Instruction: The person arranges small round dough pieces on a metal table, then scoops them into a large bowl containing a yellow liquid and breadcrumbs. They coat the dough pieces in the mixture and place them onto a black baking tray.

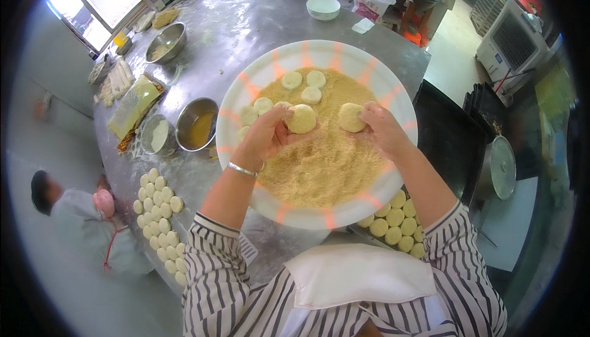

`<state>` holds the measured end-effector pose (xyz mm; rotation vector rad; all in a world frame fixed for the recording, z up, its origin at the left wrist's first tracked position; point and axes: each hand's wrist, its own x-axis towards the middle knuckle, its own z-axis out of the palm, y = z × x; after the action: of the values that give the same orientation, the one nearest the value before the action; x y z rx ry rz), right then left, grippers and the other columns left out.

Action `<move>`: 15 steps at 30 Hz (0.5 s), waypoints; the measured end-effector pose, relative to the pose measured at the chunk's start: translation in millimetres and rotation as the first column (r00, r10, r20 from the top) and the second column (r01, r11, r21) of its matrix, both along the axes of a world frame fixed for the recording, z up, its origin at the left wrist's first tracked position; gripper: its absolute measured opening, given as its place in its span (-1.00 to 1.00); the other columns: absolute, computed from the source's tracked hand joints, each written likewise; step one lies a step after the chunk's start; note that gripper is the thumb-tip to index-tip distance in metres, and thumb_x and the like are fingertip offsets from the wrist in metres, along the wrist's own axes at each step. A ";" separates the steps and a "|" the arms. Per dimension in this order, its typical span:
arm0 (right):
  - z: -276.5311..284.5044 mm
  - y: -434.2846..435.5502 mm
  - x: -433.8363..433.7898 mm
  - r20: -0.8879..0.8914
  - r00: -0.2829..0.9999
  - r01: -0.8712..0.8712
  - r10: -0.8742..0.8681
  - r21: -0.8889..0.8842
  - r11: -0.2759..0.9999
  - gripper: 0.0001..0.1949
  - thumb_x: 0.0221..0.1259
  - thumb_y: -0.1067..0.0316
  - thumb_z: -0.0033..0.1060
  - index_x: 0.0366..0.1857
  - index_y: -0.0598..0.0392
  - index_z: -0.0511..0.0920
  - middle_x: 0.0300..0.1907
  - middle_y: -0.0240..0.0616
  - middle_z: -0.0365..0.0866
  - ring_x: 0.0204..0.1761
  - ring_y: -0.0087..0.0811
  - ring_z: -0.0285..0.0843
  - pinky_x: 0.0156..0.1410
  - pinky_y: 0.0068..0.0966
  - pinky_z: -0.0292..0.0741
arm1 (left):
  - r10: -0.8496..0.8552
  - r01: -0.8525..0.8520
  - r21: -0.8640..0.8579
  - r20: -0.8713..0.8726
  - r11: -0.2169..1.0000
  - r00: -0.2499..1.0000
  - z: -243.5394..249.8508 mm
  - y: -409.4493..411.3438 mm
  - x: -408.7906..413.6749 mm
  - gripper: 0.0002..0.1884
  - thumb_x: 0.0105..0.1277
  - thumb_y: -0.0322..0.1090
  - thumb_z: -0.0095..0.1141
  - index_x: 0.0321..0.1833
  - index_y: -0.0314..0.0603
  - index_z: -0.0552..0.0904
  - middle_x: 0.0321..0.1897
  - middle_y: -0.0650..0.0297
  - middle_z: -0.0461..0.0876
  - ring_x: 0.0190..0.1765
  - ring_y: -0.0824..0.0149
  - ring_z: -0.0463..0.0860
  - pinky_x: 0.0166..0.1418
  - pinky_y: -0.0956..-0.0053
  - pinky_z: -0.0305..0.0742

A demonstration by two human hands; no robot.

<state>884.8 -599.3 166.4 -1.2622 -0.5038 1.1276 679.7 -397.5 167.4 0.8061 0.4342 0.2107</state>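
My left hand [266, 137] holds a flat round dough cake [302, 119] over a large white basin with orange rays [341, 58]. A second dough cake [351, 117] is between the thumb and fingers of my right hand [382, 130]. Both cakes look crumb-coated. Tan crumbs or sesame seeds [322, 175] cover the basin's floor, with several paler dough rounds [292, 80] lying on them at the far side and at the left, some partly behind my left hand.
Left of the basin stand a steel bowl of yellow liquid [199, 127] and a bowl of white powder [160, 135]. Rows of dough rounds [159, 212] lie on the metal table. A filled tray [395, 217] sits at lower right. A co-worker [83, 217] is at the left.
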 end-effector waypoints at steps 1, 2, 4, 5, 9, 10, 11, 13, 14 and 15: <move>-0.1 -4.1 -1.2 -0.038 0.999 0.003 -0.002 0.025 1.000 -0.75 0.57 0.29 -0.04 0.08 0.26 0.49 0.16 -0.07 0.57 0.21 -0.26 0.66 0.26 -0.28 0.68 | 0.016 -0.006 -0.110 0.094 0.994 0.995 8.3 -7.4 -7.1 -0.55 0.54 -0.42 -0.08 0.41 -0.53 0.32 0.35 -0.18 0.52 0.37 -0.08 0.60 0.42 0.01 0.64; 2.0 -8.0 -3.2 -0.076 0.997 0.007 -0.003 0.051 0.999 -0.70 0.59 0.29 -0.09 0.16 0.29 0.46 0.20 0.00 0.56 0.23 -0.19 0.66 0.30 -0.25 0.67 | 0.041 -0.026 -0.124 0.124 0.992 0.991 13.9 -12.8 -13.6 -0.52 0.53 -0.42 -0.07 0.43 -0.54 0.30 0.37 -0.19 0.51 0.39 -0.07 0.59 0.45 0.01 0.61; 9.9 -15.8 -5.2 -0.131 0.991 0.024 -0.015 0.067 0.997 -0.65 0.63 0.27 -0.13 0.26 0.32 0.41 0.26 0.03 0.53 0.27 -0.17 0.63 0.37 -0.24 0.63 | 0.085 -0.054 -0.161 0.193 0.986 0.978 20.7 -22.1 -22.7 -0.47 0.51 -0.44 -0.07 0.48 -0.57 0.26 0.40 -0.19 0.48 0.41 -0.05 0.58 0.50 0.01 0.57; 13.7 -18.7 -6.0 -0.152 0.988 0.032 -0.022 0.063 0.997 -0.63 0.63 0.25 -0.12 0.29 0.31 0.40 0.27 -0.01 0.52 0.29 -0.20 0.60 0.41 -0.27 0.61 | 0.085 -0.075 -0.062 0.190 0.995 0.978 20.6 -23.8 -25.9 -0.45 0.49 -0.46 -0.06 0.50 -0.56 0.24 0.42 -0.18 0.46 0.44 -0.04 0.54 0.52 0.02 0.54; -0.5 -15.3 -32.9 0.033 0.999 0.008 -0.012 0.138 0.990 -0.39 0.65 0.04 -0.06 0.51 0.34 0.24 0.43 0.02 0.41 0.45 -0.16 0.44 0.58 -0.29 0.40 | 0.094 0.022 0.822 -0.092 0.569 0.991 -8.3 -49.5 -17.4 -0.34 0.40 -0.55 -0.03 0.58 -0.50 0.17 0.48 -0.14 0.42 0.57 -0.02 0.38 0.59 0.15 0.43; 10.1 -0.4 -63.4 0.329 0.939 -0.074 0.100 -0.091 0.993 -0.30 0.62 -0.06 -0.02 0.56 0.33 0.18 0.49 0.06 0.34 0.51 -0.14 0.37 0.62 -0.28 0.32 | 0.184 0.175 0.961 -0.215 0.213 0.959 -20.2 -66.2 -12.4 -0.31 0.38 -0.57 -0.03 0.60 -0.48 0.16 0.49 -0.13 0.41 0.60 -0.02 0.33 0.60 0.20 0.41; 23.2 13.0 -89.2 0.567 0.783 -0.071 0.256 -0.327 0.942 -0.20 0.59 -0.16 0.02 0.60 0.31 0.12 0.56 0.09 0.27 0.56 -0.13 0.30 0.65 -0.27 0.24 | 0.238 0.074 0.977 -0.122 0.202 0.963 -25.7 -81.0 -7.4 -0.29 0.36 -0.59 -0.03 0.61 -0.44 0.16 0.50 -0.13 0.41 0.62 -0.01 0.30 0.58 0.24 0.42; 5.8 24.2 -88.9 0.429 0.892 -0.086 0.143 -0.150 0.985 -0.23 0.63 -0.15 -0.07 0.63 0.26 0.08 0.52 -0.06 0.32 0.54 -0.23 0.32 0.61 -0.32 0.33 | 0.332 -0.138 0.979 0.083 0.148 0.940 -31.3 -100.3 3.1 -0.24 0.33 -0.62 -0.05 0.65 -0.36 0.15 0.53 -0.13 0.39 0.66 0.00 0.24 0.53 0.31 0.44; -4.7 29.4 -84.9 0.345 0.934 -0.083 0.096 -0.054 0.995 -0.25 0.66 -0.14 -0.12 0.65 0.23 0.06 0.51 -0.14 0.35 0.53 -0.28 0.34 0.58 -0.35 0.37 | 0.392 -0.188 0.975 0.130 0.116 0.911 -35.3 -97.0 4.0 -0.21 0.31 -0.63 -0.03 0.67 -0.28 0.17 0.46 -0.04 0.46 0.51 0.10 0.44 0.40 0.38 0.52; -12.6 32.5 -82.7 0.330 0.938 -0.098 0.106 -0.041 0.994 -0.23 0.62 -0.11 -0.03 0.64 0.25 0.07 0.52 -0.06 0.32 0.51 -0.21 0.37 0.57 -0.32 0.38 | 0.406 -0.174 0.932 0.033 0.318 0.913 -25.3 -94.4 0.5 -0.20 0.31 -0.63 -0.02 0.68 -0.26 0.17 0.42 0.02 0.47 0.44 0.15 0.48 0.36 0.39 0.54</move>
<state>802.0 -566.9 153.8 -1.4703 -0.8188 1.0112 680.2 -491.9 142.1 1.9201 0.6758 0.7823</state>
